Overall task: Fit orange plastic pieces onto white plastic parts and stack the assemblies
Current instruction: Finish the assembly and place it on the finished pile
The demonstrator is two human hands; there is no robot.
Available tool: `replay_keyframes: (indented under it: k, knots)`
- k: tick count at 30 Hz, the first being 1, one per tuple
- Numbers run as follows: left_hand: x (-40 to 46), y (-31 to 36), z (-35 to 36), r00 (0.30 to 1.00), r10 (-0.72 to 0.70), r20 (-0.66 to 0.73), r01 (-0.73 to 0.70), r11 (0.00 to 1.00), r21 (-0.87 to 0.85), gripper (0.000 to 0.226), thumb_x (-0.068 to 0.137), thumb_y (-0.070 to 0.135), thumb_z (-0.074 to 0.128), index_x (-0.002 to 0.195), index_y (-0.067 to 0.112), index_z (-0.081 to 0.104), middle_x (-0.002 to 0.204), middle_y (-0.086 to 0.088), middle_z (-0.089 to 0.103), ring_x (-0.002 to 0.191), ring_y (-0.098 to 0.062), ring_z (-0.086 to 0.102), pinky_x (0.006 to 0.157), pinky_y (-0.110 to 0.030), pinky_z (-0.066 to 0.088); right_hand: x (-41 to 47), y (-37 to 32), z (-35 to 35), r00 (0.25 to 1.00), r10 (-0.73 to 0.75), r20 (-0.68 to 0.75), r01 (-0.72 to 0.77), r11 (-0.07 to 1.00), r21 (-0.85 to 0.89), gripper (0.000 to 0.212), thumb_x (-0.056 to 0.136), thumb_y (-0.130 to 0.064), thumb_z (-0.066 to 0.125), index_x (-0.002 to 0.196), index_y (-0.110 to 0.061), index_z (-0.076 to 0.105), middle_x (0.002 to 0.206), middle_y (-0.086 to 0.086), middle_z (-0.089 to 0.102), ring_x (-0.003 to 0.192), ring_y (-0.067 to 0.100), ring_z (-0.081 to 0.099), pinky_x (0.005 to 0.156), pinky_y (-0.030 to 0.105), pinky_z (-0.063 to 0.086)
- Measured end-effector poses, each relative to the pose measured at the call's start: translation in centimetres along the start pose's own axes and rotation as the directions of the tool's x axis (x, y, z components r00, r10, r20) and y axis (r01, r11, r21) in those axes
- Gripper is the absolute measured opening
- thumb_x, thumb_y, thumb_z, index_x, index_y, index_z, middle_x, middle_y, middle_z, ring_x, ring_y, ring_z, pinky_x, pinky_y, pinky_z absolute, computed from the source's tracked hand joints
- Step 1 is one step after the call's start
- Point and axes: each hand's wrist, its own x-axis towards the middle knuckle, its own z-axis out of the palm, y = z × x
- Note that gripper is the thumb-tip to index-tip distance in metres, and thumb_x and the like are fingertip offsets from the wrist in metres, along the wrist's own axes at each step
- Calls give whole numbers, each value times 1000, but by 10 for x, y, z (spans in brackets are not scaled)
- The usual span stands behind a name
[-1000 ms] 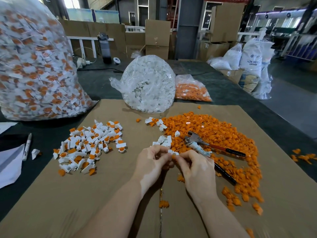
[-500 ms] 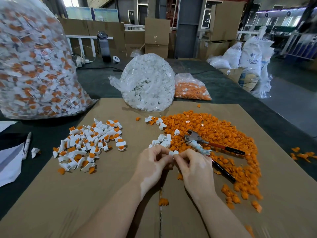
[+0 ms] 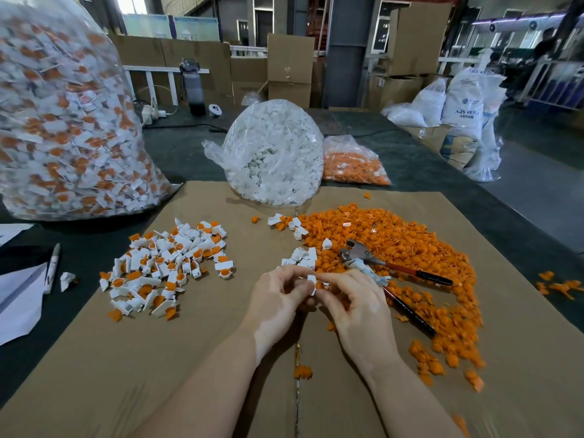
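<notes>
Both hands met at the centre of the cardboard sheet [image 3: 474,311], fingers curled: the left hand [image 3: 278,298] pinched a small white part [image 3: 312,281] while the right hand [image 3: 354,298] pressed an orange piece [image 3: 319,284] against it from the right. The two bits touched between the fingertips, the white part's open side apparently turned toward the right hand; whether the orange piece had seated could not be told. Finished assemblies [image 3: 167,263] lay in a loose heap well to the left, on the left hand's side, making that the nearer hand for setting this one down. The orange pile [image 3: 395,248] spread to the right, just beyond the right hand, with a few loose white parts [image 3: 303,256] directly ahead of the hands. Pliers [image 3: 379,263] rested on the orange pile. A bag of white parts [image 3: 271,153] stood beyond.
</notes>
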Motion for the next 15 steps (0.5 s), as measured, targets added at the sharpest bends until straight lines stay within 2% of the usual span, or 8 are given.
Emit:
replay_keyframes:
  k: [11,15]
  knots:
    - [2,-4,0,1000,-26,6,26,999,-22,12,89,6,59,98,10,66,71,-10,65,65,-13,65,66,-23,55,0,0,1,1000,-19,-20,18,999,-39,18,81,-12,72,99,-16,71,84,-6,63,84,15,58,76,46,48]
    - [1,-3,2,999,-1,-36,1,1000,-23,12,88,3,59,92,13,65,67,-8,62,58,-6,63,55,-14,49,-1,2,2,998,22,-60,-24,999,-35,13,81,-4,69,88,-15,69,79,-7,65,78,13,60,74,45,49]
